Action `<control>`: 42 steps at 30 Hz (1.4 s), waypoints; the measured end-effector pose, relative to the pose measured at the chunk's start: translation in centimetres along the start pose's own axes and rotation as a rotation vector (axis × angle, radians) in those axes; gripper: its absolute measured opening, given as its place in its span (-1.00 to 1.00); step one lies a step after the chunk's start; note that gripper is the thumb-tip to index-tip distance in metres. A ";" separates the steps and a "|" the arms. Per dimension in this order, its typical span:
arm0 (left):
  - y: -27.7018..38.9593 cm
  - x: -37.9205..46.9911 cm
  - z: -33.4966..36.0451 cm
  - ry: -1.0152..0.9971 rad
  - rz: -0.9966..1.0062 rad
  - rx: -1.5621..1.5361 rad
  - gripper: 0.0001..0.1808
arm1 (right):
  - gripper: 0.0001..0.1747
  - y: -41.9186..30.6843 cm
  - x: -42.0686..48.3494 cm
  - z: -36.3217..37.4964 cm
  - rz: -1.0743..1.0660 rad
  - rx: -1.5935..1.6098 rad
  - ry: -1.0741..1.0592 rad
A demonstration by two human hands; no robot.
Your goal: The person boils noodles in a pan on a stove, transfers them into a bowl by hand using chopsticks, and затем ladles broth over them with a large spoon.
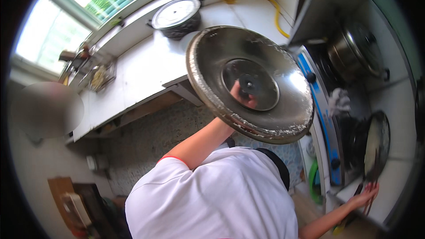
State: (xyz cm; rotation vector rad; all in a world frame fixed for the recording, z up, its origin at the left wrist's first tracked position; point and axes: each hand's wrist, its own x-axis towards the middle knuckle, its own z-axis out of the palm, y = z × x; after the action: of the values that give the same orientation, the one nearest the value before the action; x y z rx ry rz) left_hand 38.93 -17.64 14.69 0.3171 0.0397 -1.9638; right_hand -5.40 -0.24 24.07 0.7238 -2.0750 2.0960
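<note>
A large round lid with a glass centre is raised in front of me, tilted, white residue on its rim. Through the glass, fingers of my left hand show at the knob. At the lower right, my right hand holds dark chopsticks, whose far ends reach over a dark frying pan. Pale food lies in the pan, too blurred to name. The pan is on a gas stove, its handle close to my right hand. A crumpled whitish cloth lies mid-stove.
A lidded steel pot stands on the stove's far burner. A dark pot with a pale lid sits on the white counter by the window. A yellow hose runs towards the stove. Utensils and a container are at the left.
</note>
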 end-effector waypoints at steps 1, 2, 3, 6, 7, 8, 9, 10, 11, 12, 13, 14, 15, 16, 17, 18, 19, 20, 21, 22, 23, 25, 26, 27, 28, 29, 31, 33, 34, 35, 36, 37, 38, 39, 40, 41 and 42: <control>0.2 -0.2 0.2 -0.007 0.045 -0.044 -0.68 | -0.60 -0.8 -0.8 1.0 -0.077 -0.035 0.017; 0.1 -0.4 0.6 0.053 0.133 -0.025 -0.69 | -0.60 -0.9 -1.3 1.9 -0.158 -0.013 0.007; 0.6 -0.7 1.6 0.123 0.212 0.002 -0.70 | -0.61 -0.7 -1.3 2.5 -0.122 0.052 -0.031; 2.8 -0.8 1.7 0.145 0.358 0.041 -0.73 | -0.66 0.5 -2.0 3.7 -0.088 0.199 -0.071; 3.7 -1.3 1.4 0.134 0.406 0.058 -0.73 | -0.66 -0.4 -3.1 5.0 -0.069 0.183 -0.055; 4.7 -1.5 0.5 0.094 0.478 0.097 -0.73 | -0.68 -1.3 -4.3 6.1 -0.120 0.261 -0.029; 2.7 0.4 -2.0 0.065 0.554 0.125 -0.73 | -0.68 3.0 -3.4 8.8 -0.161 0.366 -0.019; 2.7 0.0 -2.1 0.048 0.609 0.171 -0.73 | -0.68 4.8 -3.4 10.4 -0.157 0.380 -0.049; 2.9 -0.6 -2.2 0.037 0.661 0.217 -0.72 | -0.67 6.3 -3.4 12.1 -0.159 0.389 -0.078; 3.5 -0.5 -1.2 0.167 0.782 0.138 -0.68 | -0.67 6.6 -3.7 12.8 -0.191 0.380 -0.073; 3.9 -1.7 -0.4 0.035 0.757 0.169 -0.63 | -0.67 6.6 -4.2 13.8 -0.189 0.378 -0.086; 5.2 -2.9 -0.7 -0.116 0.856 0.287 -0.61 | -0.66 6.1 -4.8 14.6 -0.171 0.383 -0.124; 6.8 -3.8 -1.7 -0.266 0.952 0.405 -0.59 | -0.66 5.7 -5.2 15.3 -0.154 0.382 -0.170; 8.4 -4.9 -2.5 -0.179 1.033 0.327 -0.59 | -0.66 5.1 -5.8 16.0 -0.137 0.378 -0.209; 9.7 -6.4 -2.7 -0.154 1.107 0.337 -0.60 | -0.66 4.6 -6.2 16.7 -0.125 0.374 -0.248; 10.6 -7.4 -2.6 -0.046 1.171 0.136 -0.65 | -0.65 4.5 -6.6 17.1 -0.116 0.364 -0.283; 11.8 -8.5 -3.1 -0.026 1.260 0.162 -0.69 | -0.65 4.3 -6.8 17.5 -0.106 0.356 -0.317; 13.0 -9.3 -3.3 0.015 1.366 0.133 -0.71 | -0.65 4.1 -7.2 18.0 -0.105 0.352 -0.348; 14.4 -10.7 -4.5 -0.044 1.418 0.184 -0.73 | -0.65 4.0 -7.5 18.6 -0.110 0.348 -0.383; 15.0 -11.6 -4.0 0.055 1.428 0.101 -0.74 | -0.64 3.9 -7.8 19.1 -0.116 0.337 -0.405; 15.6 -12.3 -3.5 0.154 1.434 0.019 -0.75 | -0.64 3.7 -8.2 19.6 -0.124 0.326 -0.427; 17.4 -13.8 -3.4 0.282 1.463 -0.081 -0.84 | -0.63 3.5 -9.0 20.4 -0.114 0.317 -0.458; 18.0 -14.6 -3.2 0.265 1.483 -0.096 -0.86 | -0.63 3.5 -9.3 20.7 -0.109 0.313 -0.474; 18.4 -15.2 -2.9 0.278 1.536 -0.103 -0.89 | -0.62 3.4 -9.5 21.0 -0.112 0.306 -0.494; 19.2 -16.0 -3.5 0.273 1.538 -0.113 -0.90 | -0.63 3.3 -9.7 21.4 -0.104 0.299 -0.510; 20.2 -16.8 -4.5 0.268 1.541 -0.124 -0.91 | -0.64 3.3 -9.9 21.8 -0.097 0.293 -0.527; 20.9 -18.1 -4.8 0.229 1.514 -0.109 -0.86 | -0.66 3.7 -10.4 23.0 -0.075 0.282 -0.572; 21.2 -19.3 -4.9 0.230 1.544 -0.100 -0.79 | -0.67 4.2 -10.7 24.0 -0.054 0.265 -0.624; 21.5 -20.2 -5.0 0.278 1.550 -0.108 -0.71 | -0.68 4.0 -11.2 24.5 -0.029 0.287 -0.681; 21.4 -21.2 -5.4 0.305 1.565 -0.141 -0.69 | -0.68 3.8 -11.6 25.0 -0.029 0.287 -0.690; 21.3 -22.0 -5.3 0.327 1.585 -0.124 -0.69 | -0.69 3.6 -12.2 25.6 -0.023 0.298 -0.689; 21.1 -23.0 -5.3 0.355 1.604 -0.107 -0.68 | -0.69 3.6 -12.7 26.2 -0.015 0.304 -0.692; 21.4 -24.3 -5.8 0.368 1.620 -0.076 -0.69 | -0.70 3.9 -13.2 26.7 0.008 0.340 -0.724; 21.4 -25.0 -6.0 0.356 1.635 -0.044 -0.71 | -0.71 4.0 -13.7 27.1 0.028 0.354 -0.735; 21.4 -25.8 -6.1 0.379 1.618 -0.015 -0.72 | -0.71 4.2 -14.3 27.4 0.049 0.367 -0.746; 21.4 -26.3 -6.2 0.402 1.599 0.014 -0.73 | -0.71 4.3 -15.0 27.8 0.071 0.379 -0.756; 21.2 -26.3 -6.2 0.430 1.605 0.001 -0.74 | -0.72 4.1 -15.6 28.0 0.088 0.408 -0.775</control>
State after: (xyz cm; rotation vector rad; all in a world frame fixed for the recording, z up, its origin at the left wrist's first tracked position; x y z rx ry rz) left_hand 69.19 -1.55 17.49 0.5288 0.0402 -0.2929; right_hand 13.95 -23.61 12.85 1.7665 -1.9819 2.6051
